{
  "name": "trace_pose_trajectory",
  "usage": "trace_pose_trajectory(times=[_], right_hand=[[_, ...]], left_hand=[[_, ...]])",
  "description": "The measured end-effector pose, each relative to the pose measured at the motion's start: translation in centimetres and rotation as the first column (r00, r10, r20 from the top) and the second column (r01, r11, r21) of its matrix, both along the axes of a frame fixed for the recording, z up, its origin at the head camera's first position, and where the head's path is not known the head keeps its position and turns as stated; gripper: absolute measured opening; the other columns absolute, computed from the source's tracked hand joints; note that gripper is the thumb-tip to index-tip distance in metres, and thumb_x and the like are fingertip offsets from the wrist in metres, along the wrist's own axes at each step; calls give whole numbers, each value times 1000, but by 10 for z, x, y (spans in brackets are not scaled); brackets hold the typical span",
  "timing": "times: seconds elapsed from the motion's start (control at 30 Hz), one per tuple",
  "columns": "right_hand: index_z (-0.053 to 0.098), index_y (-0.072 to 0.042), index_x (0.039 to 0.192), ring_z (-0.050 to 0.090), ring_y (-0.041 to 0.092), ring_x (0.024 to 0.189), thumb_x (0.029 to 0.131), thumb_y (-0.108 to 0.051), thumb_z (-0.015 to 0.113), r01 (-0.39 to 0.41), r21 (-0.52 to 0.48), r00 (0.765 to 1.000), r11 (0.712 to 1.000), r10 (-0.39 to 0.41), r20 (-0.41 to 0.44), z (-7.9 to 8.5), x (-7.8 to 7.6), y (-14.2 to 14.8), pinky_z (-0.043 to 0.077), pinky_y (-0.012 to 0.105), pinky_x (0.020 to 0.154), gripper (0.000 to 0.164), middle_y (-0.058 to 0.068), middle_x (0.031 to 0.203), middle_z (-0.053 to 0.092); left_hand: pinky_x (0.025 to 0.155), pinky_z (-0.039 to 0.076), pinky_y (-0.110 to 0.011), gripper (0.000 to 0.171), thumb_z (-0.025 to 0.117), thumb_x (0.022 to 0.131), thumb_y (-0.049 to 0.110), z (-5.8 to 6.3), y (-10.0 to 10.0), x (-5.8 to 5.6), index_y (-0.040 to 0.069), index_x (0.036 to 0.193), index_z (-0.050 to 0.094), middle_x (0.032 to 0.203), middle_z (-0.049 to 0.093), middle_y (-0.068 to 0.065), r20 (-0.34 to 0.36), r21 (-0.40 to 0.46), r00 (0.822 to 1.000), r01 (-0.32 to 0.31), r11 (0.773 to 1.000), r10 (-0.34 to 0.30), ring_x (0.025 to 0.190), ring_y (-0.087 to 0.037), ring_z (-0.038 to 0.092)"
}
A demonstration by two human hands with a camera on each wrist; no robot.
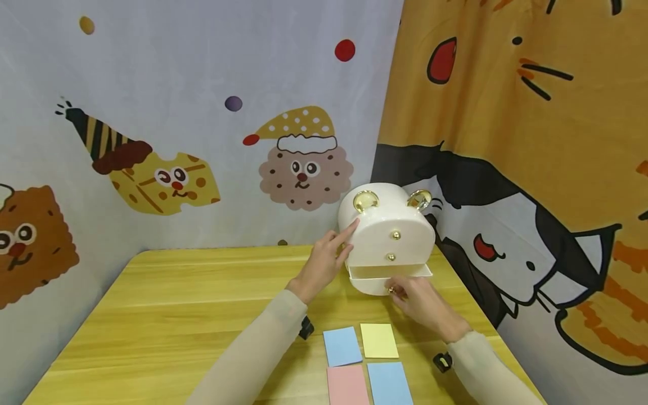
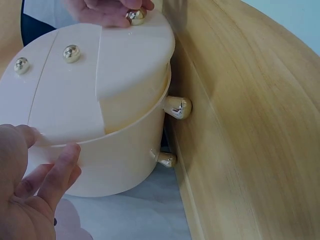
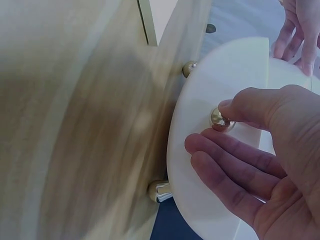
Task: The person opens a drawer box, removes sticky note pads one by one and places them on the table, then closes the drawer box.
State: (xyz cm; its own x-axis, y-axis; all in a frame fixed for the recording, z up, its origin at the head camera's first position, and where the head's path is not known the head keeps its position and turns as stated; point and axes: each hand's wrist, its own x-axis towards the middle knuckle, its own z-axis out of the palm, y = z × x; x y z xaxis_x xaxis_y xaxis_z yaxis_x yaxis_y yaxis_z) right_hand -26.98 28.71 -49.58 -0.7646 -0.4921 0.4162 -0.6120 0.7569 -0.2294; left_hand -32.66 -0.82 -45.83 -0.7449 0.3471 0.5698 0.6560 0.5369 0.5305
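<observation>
A white, rounded storage box point(image 1: 374, 239) with three drawers and gold ears stands at the table's far right. Its bottom drawer point(image 1: 365, 286) is pulled partway out, showing a gap behind the drawer front. My right hand point(image 1: 425, 306) pinches the gold knob point(image 3: 218, 119) of that drawer between thumb and index finger. With its fingers extended, my left hand point(image 1: 321, 261) touches the box's left side. The upper two drawers are closed, each with a gold knob point(image 2: 71, 53). What lies inside the open drawer cannot be seen.
Near the front of the wooden table point(image 1: 202, 315) lie a yellow paper pad point(image 1: 379, 341), a pink pad point(image 1: 348, 386) and two blue pads, one of them the lower right blue pad point(image 1: 390, 383). A cartoon-printed curtain point(image 1: 283, 67) hangs behind the box and to its right.
</observation>
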Motion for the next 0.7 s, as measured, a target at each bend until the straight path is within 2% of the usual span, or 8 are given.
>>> trace_pose_trajectory(times=[0.13, 0.27, 0.43, 0.7], right_hand=[[84, -8, 109, 77, 8, 83, 95, 5, 88, 1, -2, 1000, 1000, -1, 0, -1, -8, 0, 68, 29, 73, 19, 1, 96, 86], [84, -7, 108, 74, 8, 81, 94, 7, 88, -15, -16, 1000, 1000, 15, -14, 1, -16, -1, 66, 29, 72, 20, 0, 94, 85], [84, -4, 107, 79, 14, 82, 92, 10, 87, -21, -32, 999, 999, 19, -44, 2, -22, -3, 68, 32, 73, 21, 3, 95, 85], [84, -4, 109, 82, 16, 87, 94, 11, 86, 16, -32, 1000, 999, -17, -2, 1, -27, -5, 71, 35, 77, 22, 8, 101, 86]], left_hand=[[71, 61, -16, 68, 67, 120, 19, -1, 1, 0, 29, 183, 42, 114, 73, -18, 10, 3, 1000, -4, 1000, 4, 85, -16, 65], [71, 61, -16, 68, 68, 120, 20, -1, 1, -1, 28, 182, 43, 112, 72, -16, -12, -2, 1000, -15, 1000, 15, 85, -16, 65], [70, 61, -18, 68, 69, 119, 20, -1, 0, -1, 28, 182, 44, 111, 72, -16, -25, -4, 1000, -17, 1000, 17, 84, -16, 64], [69, 60, -16, 67, 69, 120, 20, -1, 1, -1, 27, 182, 44, 111, 72, -19, -12, 0, 1000, -13, 1000, 13, 83, -15, 62]])
